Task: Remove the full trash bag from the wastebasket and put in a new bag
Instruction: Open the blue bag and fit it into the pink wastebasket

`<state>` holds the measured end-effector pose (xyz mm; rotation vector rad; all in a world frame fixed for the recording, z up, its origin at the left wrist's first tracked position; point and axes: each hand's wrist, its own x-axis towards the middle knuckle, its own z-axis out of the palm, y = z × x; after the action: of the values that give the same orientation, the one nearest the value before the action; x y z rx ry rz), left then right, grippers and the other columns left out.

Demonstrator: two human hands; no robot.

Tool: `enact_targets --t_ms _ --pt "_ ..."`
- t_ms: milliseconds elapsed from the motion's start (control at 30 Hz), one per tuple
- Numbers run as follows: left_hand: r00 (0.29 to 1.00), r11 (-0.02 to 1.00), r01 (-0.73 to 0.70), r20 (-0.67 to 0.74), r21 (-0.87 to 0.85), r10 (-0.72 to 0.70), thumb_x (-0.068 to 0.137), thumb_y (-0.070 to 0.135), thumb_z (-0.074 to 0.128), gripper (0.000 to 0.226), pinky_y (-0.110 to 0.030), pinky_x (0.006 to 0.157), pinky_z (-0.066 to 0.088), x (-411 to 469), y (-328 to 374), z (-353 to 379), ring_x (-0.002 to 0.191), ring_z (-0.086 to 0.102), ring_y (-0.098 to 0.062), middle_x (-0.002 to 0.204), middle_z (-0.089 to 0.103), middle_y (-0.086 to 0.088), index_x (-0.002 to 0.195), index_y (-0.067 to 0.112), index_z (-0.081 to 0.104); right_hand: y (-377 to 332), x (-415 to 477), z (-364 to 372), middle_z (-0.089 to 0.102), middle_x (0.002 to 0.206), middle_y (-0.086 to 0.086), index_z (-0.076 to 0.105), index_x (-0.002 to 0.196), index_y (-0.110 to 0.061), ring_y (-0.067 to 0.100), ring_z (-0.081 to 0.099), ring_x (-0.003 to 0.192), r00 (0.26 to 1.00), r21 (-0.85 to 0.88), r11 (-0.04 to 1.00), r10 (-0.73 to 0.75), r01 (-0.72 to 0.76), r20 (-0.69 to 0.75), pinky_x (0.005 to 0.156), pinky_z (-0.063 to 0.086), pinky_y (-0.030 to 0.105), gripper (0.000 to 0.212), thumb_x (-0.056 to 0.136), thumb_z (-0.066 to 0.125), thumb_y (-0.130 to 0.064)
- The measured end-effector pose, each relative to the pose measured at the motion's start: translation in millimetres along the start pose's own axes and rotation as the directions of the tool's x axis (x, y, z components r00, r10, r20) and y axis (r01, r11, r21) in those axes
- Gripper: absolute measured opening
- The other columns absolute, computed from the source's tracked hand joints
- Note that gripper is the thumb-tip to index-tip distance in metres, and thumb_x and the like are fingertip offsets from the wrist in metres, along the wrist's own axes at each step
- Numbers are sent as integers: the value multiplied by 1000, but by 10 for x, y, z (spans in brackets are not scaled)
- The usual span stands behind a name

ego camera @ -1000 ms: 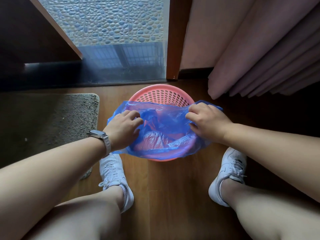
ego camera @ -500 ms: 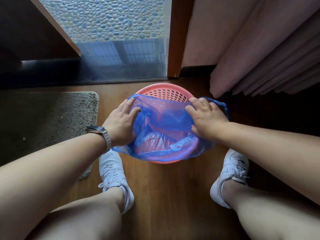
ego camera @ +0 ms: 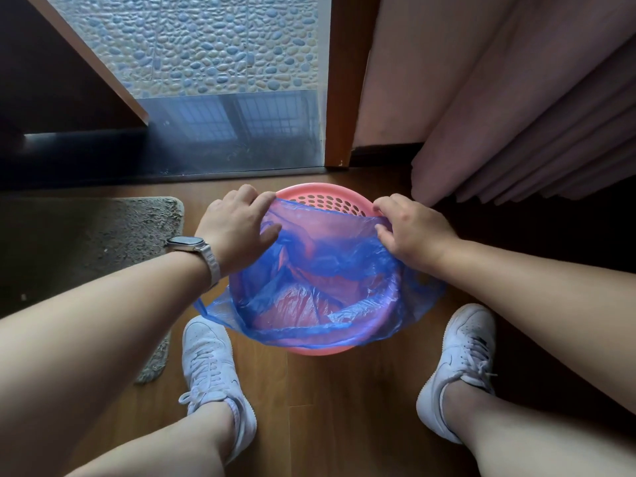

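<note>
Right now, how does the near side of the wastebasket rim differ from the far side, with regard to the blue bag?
The near side of the rim is already covered: the blue bag is folded over it and hangs outside. The far side of the rim is bare, its pink holes showing. There the left hand and the right hand hold the bag's edge stretched, just short of it. Both sides belong to one pink wastebasket.

We have one view, from the head: it looks steeply down and forward, close over both forearms, the basket (ego camera: 320, 197) near centre, our shoes (ego camera: 213, 376) at the lower edge, a glass door (ego camera: 223, 98) along the top.
</note>
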<state>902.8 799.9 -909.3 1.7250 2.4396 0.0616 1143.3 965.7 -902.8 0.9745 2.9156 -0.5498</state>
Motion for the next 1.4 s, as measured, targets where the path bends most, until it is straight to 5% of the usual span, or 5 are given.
enact_targets --t_ms 367,700,933,1133,1400 --pt "964 962 152 -183 -227 -195 96 26 51 17 -39 62 36 254 71 97 82 58 -41 93 62 -12 90 11 56 78 141 77 64 79 14 50 91 -12 41 56 72 987 154 984 108 -88 -122 57 40 39 13 94 51 -25" --pt "928 843 340 5 -417 -373 92 28 55 10 -34 65 40 383 39 128 74 57 -36 70 63 -9 97 23 62 115 506 183 60 76 -2 52 78 -21 23 56 74 934 326 877 345 -355 88 64 45 33 14 90 53 -29" --pt "965 923 260 100 -284 -241 90 24 59 16 -33 70 45 453 -50 40 80 61 -31 78 66 -2 103 23 69 225 544 257 62 78 0 60 78 -17 25 60 79 907 349 839 369 -419 201 68 49 34 14 86 62 -29" --pt "980 966 -185 -110 -181 167 90 35 49 34 -45 72 54 314 61 116 89 61 -37 100 63 -13 110 11 65 142 384 46 56 91 0 63 95 -19 19 54 81 984 324 941 140 -98 -111 71 49 36 17 90 57 -34" --pt "999 973 -28 -37 -231 20 94 35 57 23 -34 59 35 313 319 316 82 58 -36 88 58 -9 91 13 54 -64 311 250 59 85 2 51 83 -21 29 55 79 974 206 966 119 -159 194 62 44 35 11 84 58 -29"
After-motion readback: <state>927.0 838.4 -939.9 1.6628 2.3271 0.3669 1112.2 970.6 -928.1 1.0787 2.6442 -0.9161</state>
